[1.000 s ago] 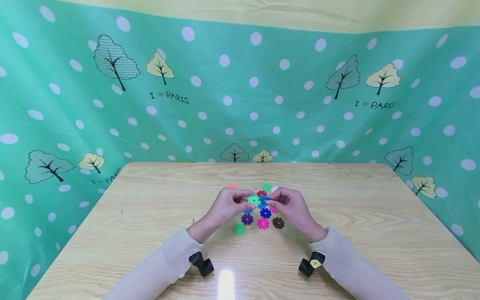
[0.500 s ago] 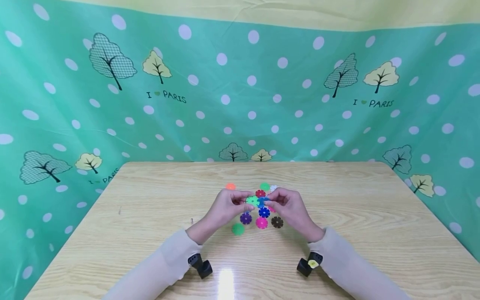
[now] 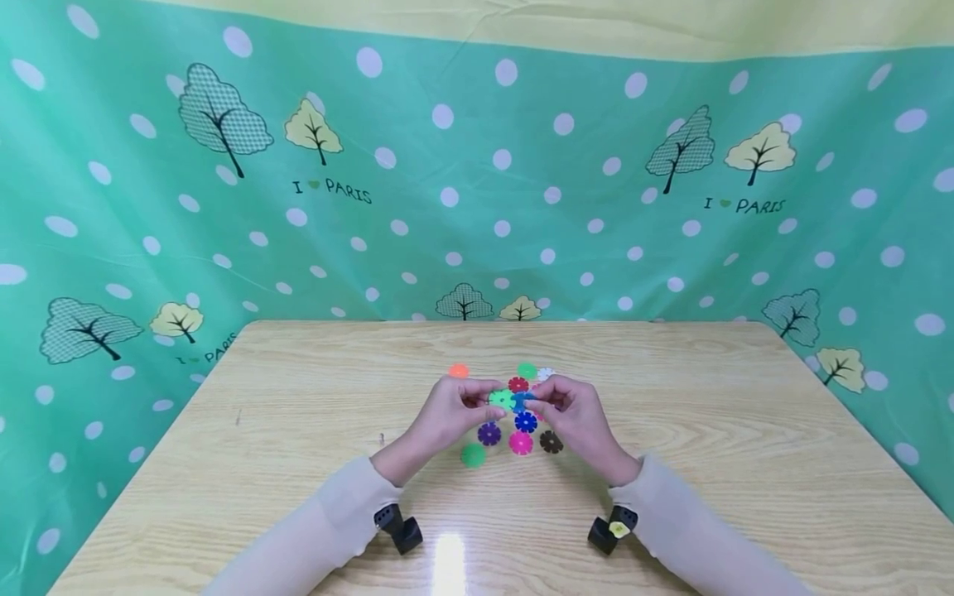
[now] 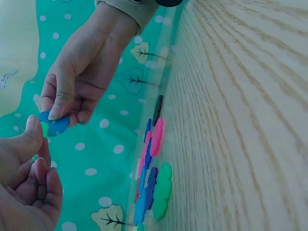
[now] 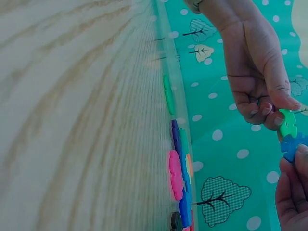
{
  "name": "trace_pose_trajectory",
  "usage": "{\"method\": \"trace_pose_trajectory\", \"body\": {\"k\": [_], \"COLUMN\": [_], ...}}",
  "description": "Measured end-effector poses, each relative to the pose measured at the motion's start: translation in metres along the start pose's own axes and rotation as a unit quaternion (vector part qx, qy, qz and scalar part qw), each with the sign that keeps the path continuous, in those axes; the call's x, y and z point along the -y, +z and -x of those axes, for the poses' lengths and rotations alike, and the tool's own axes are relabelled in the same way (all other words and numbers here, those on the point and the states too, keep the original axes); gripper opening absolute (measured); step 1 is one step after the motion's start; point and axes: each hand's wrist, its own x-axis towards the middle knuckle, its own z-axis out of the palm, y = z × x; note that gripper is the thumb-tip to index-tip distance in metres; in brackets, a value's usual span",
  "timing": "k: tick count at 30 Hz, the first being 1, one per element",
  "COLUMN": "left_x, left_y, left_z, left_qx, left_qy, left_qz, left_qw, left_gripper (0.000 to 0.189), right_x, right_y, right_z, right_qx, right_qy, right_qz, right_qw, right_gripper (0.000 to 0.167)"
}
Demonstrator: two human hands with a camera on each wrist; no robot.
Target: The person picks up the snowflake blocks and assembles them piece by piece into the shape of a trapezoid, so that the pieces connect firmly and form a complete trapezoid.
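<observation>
My left hand (image 3: pixel 450 414) pinches a bright green notched plastic disc (image 3: pixel 502 400) between thumb and fingers. Facing it, my right hand (image 3: pixel 577 418) pinches a blue notched disc (image 3: pixel 521 403). The two discs meet edge to edge above the table. In the right wrist view the green disc (image 5: pixel 288 124) touches the blue disc (image 5: pixel 291 146), set at an angle to it; how deep their slots engage I cannot tell. The left wrist view shows the blue disc (image 4: pixel 57 123) under the right thumb, while the left fingers hide most of the green one.
Several loose discs lie on the wooden table (image 3: pixel 298 397) beneath the hands, among them a purple disc (image 3: pixel 489 434), a pink disc (image 3: pixel 521 443), a brown disc (image 3: pixel 551 442), a green disc (image 3: pixel 473 455) and an orange disc (image 3: pixel 458 371). A patterned curtain (image 3: pixel 477 165) hangs behind.
Both hands stay nearly in place, holding the same green and blue discs together. The right hand has shifted very slightly; the head view has moved a little.
</observation>
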Motion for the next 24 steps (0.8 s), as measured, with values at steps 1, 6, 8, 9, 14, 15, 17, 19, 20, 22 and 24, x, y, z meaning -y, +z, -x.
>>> {"method": "trace_pose_trajectory", "body": {"k": [1, 6, 8, 9, 14, 15, 17, 19, 20, 22, 24], "left_x": [0.0, 0.001, 0.002, 0.003, 0.004, 0.004, 0.005, 0.005, 0.005, 0.006, 0.006], "left_y": [0.0, 0.0, 0.0, -0.001, -0.001, -0.001, 0.0, 0.0, 0.0, 0.001, 0.001], "left_z": [0.0, 0.0, 0.0, 0.0, 0.0, 0.0, -0.001, -0.002, -0.002, -0.002, -0.002], "left_qx": [0.0, 0.001, 0.002, 0.002, 0.005, 0.006, 0.01, 0.014, 0.015, 0.015, 0.012], "left_qy": [0.0, 0.01, 0.01, 0.011, 0.01, 0.01, 0.01, 0.01, 0.009, 0.008, 0.006], "left_qz": [0.0, 0.0, 0.0, 0.0, -0.006, -0.007, -0.004, 0.002, 0.005, 0.01, 0.007], "left_qw": [1.0, 1.0, 0.9999, 0.9999, 0.9999, 0.9999, 0.9999, 0.9998, 0.9998, 0.9998, 0.9999], "left_gripper": [0.036, 0.036, 0.036, 0.036, 0.037, 0.037, 0.039, 0.04, 0.04, 0.041, 0.04], "right_x": [0.001, 0.017, 0.024, 0.027, 0.029, 0.029, 0.028, 0.027, 0.024, 0.016, 0.008], "right_y": [0.0, 0.001, 0.001, 0.001, 0.0, 0.0, 0.0, -0.001, 0.0, 0.0, 0.0], "right_z": [0.0, 0.001, 0.001, 0.001, 0.001, 0.001, 0.001, 0.002, 0.002, 0.001, 0.001], "right_qx": [-0.001, 0.001, 0.006, 0.009, 0.014, 0.014, 0.01, 0.007, 0.006, 0.004, 0.006], "right_qy": [0.001, -0.016, -0.024, -0.026, -0.023, -0.022, -0.025, -0.035, -0.041, -0.051, -0.057], "right_qz": [0.002, 0.012, 0.012, 0.009, 0.004, 0.004, 0.004, 0.004, 0.004, 0.006, 0.01], "right_qw": [1.0, 0.9998, 0.9996, 0.9996, 0.9996, 0.9997, 0.9996, 0.9994, 0.9991, 0.9987, 0.9983], "right_gripper": [0.006, 0.011, 0.016, 0.018, 0.02, 0.02, 0.02, 0.02, 0.019, 0.02, 0.021]}}
